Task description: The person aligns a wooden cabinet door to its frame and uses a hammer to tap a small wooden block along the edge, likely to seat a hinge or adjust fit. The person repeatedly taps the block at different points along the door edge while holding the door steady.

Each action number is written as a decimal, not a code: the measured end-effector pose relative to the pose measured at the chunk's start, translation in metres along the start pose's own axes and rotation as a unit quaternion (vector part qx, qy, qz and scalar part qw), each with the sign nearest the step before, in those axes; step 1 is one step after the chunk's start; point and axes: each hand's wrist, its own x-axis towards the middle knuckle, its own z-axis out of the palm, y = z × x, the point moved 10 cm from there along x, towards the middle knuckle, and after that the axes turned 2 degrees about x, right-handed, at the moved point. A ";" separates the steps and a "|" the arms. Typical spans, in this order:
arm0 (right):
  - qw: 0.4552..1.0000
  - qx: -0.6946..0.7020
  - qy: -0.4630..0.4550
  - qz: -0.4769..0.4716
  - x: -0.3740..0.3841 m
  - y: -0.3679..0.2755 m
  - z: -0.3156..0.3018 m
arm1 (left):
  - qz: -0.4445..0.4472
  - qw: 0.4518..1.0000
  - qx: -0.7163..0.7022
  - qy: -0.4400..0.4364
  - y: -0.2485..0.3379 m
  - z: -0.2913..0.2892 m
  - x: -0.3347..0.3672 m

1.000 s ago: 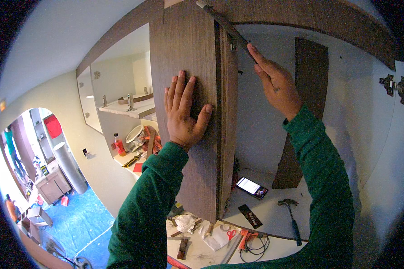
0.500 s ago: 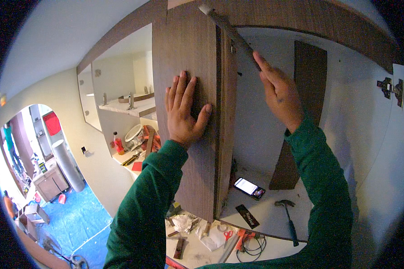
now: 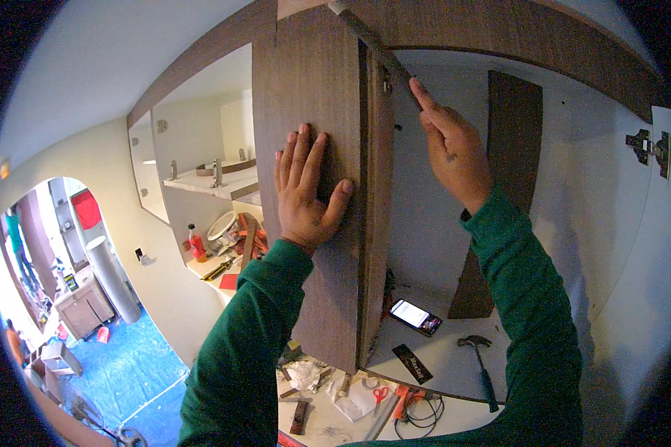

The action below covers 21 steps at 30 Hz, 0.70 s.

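Note:
My left hand lies flat, fingers stretched, on the brown wood-grain cabinet panel. My right hand is closed round a long, narrow, dark grey file, its index finger laid along it. The file slants up to the left, its pale tip beyond the panel's right edge near the top rail. It appears to touch the panel's upper corner. The end inside my fist is hidden.
Inside the open cabinet lie a phone, a dark flat packet and a hammer. A loose brown board leans there. Below are red scissors and an orange corded tool. A hinge sits at right.
My right hand has shifted a little up and to the left, pushing the file along with it. My left hand stays flat on the panel.

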 end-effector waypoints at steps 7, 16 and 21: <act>1.000 -0.020 -0.017 -0.009 -0.001 -0.006 0.000 | -0.006 1.000 -0.012 0.001 0.001 -0.001 0.001; 0.995 -0.087 -0.053 0.022 0.039 -0.027 0.020 | -0.007 1.000 0.004 -0.003 0.001 -0.001 0.000; 0.994 -0.102 -0.038 0.000 0.001 -0.032 0.000 | -0.004 1.000 0.008 0.003 0.001 -0.001 0.000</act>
